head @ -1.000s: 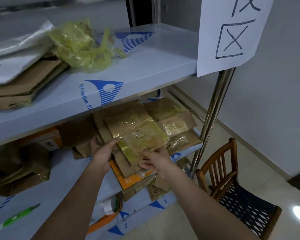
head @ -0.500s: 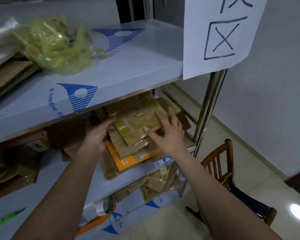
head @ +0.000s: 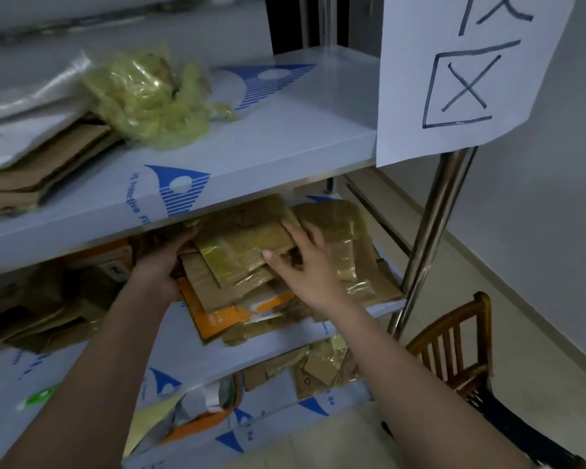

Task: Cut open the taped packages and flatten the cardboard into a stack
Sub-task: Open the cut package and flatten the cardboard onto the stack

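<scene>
Head cam: flattened cardboard (head: 247, 245) sits atop the stack (head: 217, 299) on the middle shelf (head: 352, 330). Left hand (head: 163, 262) grips its left edge, right hand (head: 305, 265) rests flat on top, fingers spread.

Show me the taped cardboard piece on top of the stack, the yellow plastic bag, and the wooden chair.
taped cardboard piece (head: 247, 242), head view, its glossy taped face
yellow plastic bag (head: 149, 96), head view, crumpled middle
wooden chair (head: 454, 336), head view, backrest slats

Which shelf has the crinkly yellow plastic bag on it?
The top shelf. The yellow plastic bag lies there beside flattened cardboard. The shelves below it hold cardboard pieces and taped packages instead.
</scene>
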The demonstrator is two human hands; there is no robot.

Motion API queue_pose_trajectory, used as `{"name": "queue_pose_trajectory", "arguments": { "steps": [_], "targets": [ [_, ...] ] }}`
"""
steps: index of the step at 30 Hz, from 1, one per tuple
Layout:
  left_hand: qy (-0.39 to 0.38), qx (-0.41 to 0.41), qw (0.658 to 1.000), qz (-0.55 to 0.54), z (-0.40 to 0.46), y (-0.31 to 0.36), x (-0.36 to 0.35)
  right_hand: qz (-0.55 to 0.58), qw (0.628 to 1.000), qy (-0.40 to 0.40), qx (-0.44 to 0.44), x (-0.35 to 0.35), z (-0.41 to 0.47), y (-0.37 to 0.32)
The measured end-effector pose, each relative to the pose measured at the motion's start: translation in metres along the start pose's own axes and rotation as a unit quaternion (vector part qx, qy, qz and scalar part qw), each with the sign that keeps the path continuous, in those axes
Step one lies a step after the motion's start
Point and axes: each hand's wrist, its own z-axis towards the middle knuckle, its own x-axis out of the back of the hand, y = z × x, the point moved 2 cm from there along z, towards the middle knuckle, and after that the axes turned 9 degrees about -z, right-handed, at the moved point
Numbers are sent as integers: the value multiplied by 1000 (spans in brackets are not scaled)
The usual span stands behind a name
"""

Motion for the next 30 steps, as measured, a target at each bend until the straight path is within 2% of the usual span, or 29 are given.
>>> {"name": "queue_pose_trajectory", "arguments": {
  "steps": [4,8,13,19,21,23,25,26,28,30],
  "targets": [
    [16,-4,1000,-1,2,-1,9,119,991,34,-51,6,-4,8],
    [-1,33,999,-33,1,-22,6,104,991,74,-26,11,-20,26],
    [-38,35,997,-63,-8,-42,-21,88,987,130,-22,30,-28,25],
    [-99,80,989,-71,5,-50,-67,11,967,255,6,58,-33,32],
    [-113,97,988,-33,19,-60,-88,-36,964,263,-18,62,-28,48],
    [-100,83,989,66,29,-78,-106,-60,972,215,-77,62,-20,72],
    [-66,-7,981,183,44,-101,-116,-78,972,146,-165,58,-18,91],
    [-57,-51,972,220,47,-110,-119,-112,964,145,-191,57,-19,96],
    [-44,-87,965,245,57,-127,-119,-225,935,213,-170,58,-23,96],
    [-69,-88,962,248,69,-138,-120,-279,919,264,-92,59,-16,91]
  ]
}}
